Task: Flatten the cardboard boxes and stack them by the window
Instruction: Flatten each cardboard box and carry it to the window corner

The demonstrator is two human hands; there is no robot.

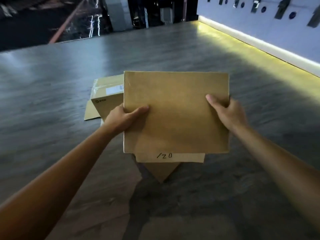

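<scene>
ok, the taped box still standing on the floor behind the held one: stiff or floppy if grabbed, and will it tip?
The taped box probably stays fairly stiff: its top seam looks taped shut. A loose flap splayed on the floor suggests the bottom is open, so it may rack when squeezed. Likely light; it seems to sit tilted, so a push may tip it.

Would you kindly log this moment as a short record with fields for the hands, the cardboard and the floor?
held item: flattened cardboard box, "120" handwritten on its lower flap
left hand: grips the left edge, thumb on top
right hand: grips the right edge, thumb on top
on floor: unflattened taped box behind the held one, one flap splayed out
floor: grey wood-look
</scene>
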